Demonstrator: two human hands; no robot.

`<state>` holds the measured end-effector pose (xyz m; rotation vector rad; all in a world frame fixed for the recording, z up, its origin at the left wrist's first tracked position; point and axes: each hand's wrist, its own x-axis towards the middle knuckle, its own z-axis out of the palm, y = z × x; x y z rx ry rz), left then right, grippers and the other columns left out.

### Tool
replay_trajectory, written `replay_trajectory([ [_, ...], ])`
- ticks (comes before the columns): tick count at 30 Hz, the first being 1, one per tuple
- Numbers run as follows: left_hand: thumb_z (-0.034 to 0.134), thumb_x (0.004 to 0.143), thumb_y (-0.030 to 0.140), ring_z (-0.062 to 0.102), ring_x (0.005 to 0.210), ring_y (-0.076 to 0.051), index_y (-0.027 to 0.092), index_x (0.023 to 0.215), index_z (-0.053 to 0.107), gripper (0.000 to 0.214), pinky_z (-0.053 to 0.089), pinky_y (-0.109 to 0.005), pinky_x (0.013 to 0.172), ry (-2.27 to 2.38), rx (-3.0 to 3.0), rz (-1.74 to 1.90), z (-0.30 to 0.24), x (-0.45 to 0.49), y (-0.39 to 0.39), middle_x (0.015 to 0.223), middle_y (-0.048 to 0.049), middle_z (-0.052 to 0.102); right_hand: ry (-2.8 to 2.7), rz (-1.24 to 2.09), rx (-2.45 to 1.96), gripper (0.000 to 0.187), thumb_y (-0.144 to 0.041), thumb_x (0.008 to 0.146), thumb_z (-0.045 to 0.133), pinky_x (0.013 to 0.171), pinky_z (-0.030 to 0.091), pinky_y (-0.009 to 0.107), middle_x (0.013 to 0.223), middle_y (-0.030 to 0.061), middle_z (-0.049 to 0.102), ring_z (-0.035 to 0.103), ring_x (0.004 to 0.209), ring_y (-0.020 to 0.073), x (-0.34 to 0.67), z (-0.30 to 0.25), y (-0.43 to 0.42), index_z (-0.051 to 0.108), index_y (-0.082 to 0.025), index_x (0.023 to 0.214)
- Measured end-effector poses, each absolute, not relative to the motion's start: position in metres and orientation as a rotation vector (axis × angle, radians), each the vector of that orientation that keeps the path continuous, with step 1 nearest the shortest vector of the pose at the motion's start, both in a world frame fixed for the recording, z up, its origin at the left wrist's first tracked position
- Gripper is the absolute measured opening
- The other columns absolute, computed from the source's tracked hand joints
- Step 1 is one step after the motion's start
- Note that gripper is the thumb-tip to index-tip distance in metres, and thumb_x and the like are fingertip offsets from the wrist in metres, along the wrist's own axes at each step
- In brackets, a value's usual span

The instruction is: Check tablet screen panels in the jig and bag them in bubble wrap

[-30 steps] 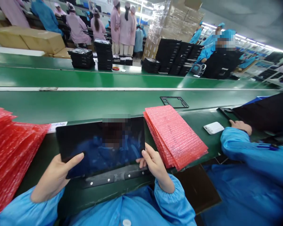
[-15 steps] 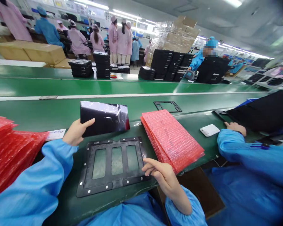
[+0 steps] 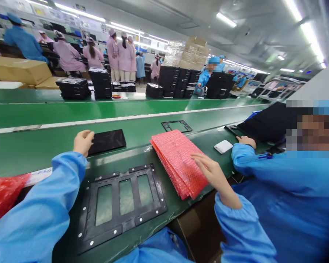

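Left hand (image 3: 83, 142) on black panel (image 3: 107, 141) (right hand (image 3: 208, 171) on pink bags (image 3: 175, 159))

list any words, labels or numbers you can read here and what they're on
No text reads clearly.
White label on the belt edge: blue print, too blurred.
Stack of pink bubble bags: faint dark marks, unreadable.
Wall posters: too small.

Flat-lying black panel (image 3: 107, 141), fanned red bubble-wrap stack (image 3: 178, 160) alongside
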<state>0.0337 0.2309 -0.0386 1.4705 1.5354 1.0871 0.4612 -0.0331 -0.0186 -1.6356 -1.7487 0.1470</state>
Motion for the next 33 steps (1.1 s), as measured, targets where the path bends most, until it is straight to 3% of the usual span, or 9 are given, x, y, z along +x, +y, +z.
replay_trajectory([
  [2,0.047,0.092,0.036,0.06,0.114,-0.025,0.014,0.121,0.048,0.036,0.054,-0.037,0.083,1.339,1.352,0.969,-0.037,0.069,0.214,0.131,-0.0169,0.057,-1.811,-0.016,-1.774,0.04,-0.047,0.092,0.048,0.112,0.033,0.051,0.139,0.0156,0.054,0.046,0.132,0.0322,0.481,-0.023,-0.012,0.074,-0.019,0.104],
  [4,0.057,0.088,0.043,0.065,0.107,-0.023,0.018,0.115,0.056,0.037,0.056,-0.035,0.081,1.097,1.259,0.78,-0.038,0.107,0.189,0.125,-0.0145,0.063,-1.89,-0.024,-1.972,0.052,-0.057,0.082,0.061,0.114,0.026,0.053,0.152,0.0162,0.037,0.03,0.141,0.0372,0.492,-0.028,0.004,0.07,-0.02,0.116],
  [6,0.063,0.082,0.051,0.067,0.104,-0.028,0.016,0.111,0.061,0.045,0.057,-0.04,0.078,0.924,1.162,0.596,-0.04,0.143,0.16,0.122,-0.0176,0.065,-1.931,0.048,-2.152,0.074,-0.065,0.073,0.067,0.112,0.029,0.052,0.154,0.0172,0.031,0.03,0.14,0.0386,0.494,-0.033,0.013,0.059,-0.022,0.132],
  [9,0.06,0.081,0.059,0.061,0.116,-0.031,0.019,0.114,0.063,0.052,0.055,-0.04,0.084,0.689,0.984,0.415,-0.047,0.186,0.121,0.132,-0.0171,0.06,-1.923,0.068,-2.26,0.088,-0.072,0.071,0.063,0.106,0.037,0.049,0.147,0.02,0.04,0.044,0.13,0.038,0.487,-0.035,0.017,0.047,-0.021,0.142],
  [13,0.056,0.086,0.054,0.05,0.131,-0.026,0.025,0.115,0.065,0.042,0.051,-0.033,0.091,0.496,0.874,0.444,-0.06,0.226,0.09,0.14,-0.0071,0.057,-1.882,-0.045,-2.265,0.087,-0.074,0.072,0.061,0.103,0.038,0.049,0.137,0.0207,0.05,0.048,0.122,0.0382,0.472,-0.033,0.02,0.051,-0.018,0.138],
  [21,0.062,0.086,0.038,0.054,0.127,-0.027,0.028,0.104,0.068,0.022,0.05,-0.038,0.101,0.474,0.737,0.541,-0.064,0.226,0.07,0.119,-0.0001,0.071,-1.976,-0.058,-2.081,0.084,-0.074,0.065,0.067,0.103,0.038,0.049,0.127,0.0172,0.057,0.051,0.117,0.0362,0.419,-0.031,0.018,0.058,-0.021,0.13],
  [26,0.067,0.084,0.033,0.063,0.115,-0.03,0.019,0.115,0.065,0.034,0.052,-0.04,0.098,0.573,0.629,0.587,-0.041,0.162,0.061,0.108,-0.0063,0.075,-1.704,0.478,-1.638,0.059,-0.053,0.086,0.056,0.109,0.034,0.048,0.136,0.014,0.054,0.049,0.125,0.0291,0.395,-0.039,0.003,0.052,-0.02,0.135],
  [29,0.073,0.078,0.032,0.066,0.109,-0.033,0.017,0.125,0.06,0.051,0.053,-0.045,0.097,0.644,0.601,0.635,-0.029,0.119,0.047,0.107,-0.0089,0.075,-1.35,0.984,-1.288,0.061,-0.041,0.082,0.063,0.105,0.04,0.042,0.14,0.0086,0.054,0.053,0.123,0.0241,0.371,-0.043,-0.01,0.048,-0.024,0.138],
  [33,0.084,0.055,0.051,0.066,0.106,-0.038,0.032,0.13,0.058,0.081,0.058,-0.05,0.088,0.817,0.63,0.687,-0.017,0.077,0.028,0.113,-0.006,0.074,-0.959,1.614,-0.772,0.058,-0.031,0.073,0.071,0.098,0.047,0.041,0.124,0.0051,0.066,0.06,0.115,0.026,0.325,-0.042,-0.027,0.058,-0.024,0.129],
])
